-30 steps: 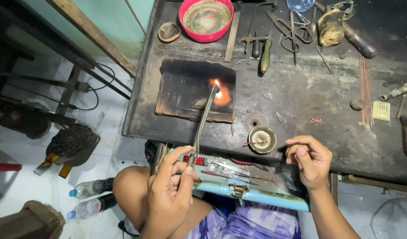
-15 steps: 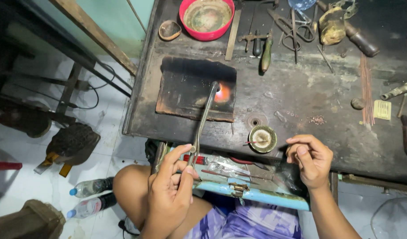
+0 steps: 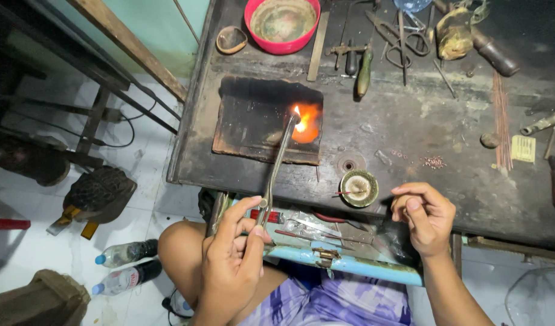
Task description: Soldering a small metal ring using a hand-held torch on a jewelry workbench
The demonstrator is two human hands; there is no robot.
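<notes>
My left hand [image 3: 234,253] grips the lower end of a long metal torch [image 3: 277,168] that points up over the bench. Its tip throws an orange flame [image 3: 303,122] onto a dark scorched soldering block [image 3: 253,119]. My right hand [image 3: 423,215] hovers at the bench's near edge with thumb and fingers pinched together; whether it holds anything is too small to tell. A small round metal dish [image 3: 358,188] with a thin stick in it sits between my hands.
The dark workbench [image 3: 422,139] carries a red bowl [image 3: 281,23], scissors and hand tools [image 3: 398,42], thin copper rods [image 3: 501,115] and a yellow card [image 3: 522,148]. An open drawer [image 3: 325,235] of tools lies over my lap. Plastic bottles [image 3: 125,265] stand on the floor, left.
The flame has flared larger and brighter on the block than half a second ago. Both hands stay nearly where they were.
</notes>
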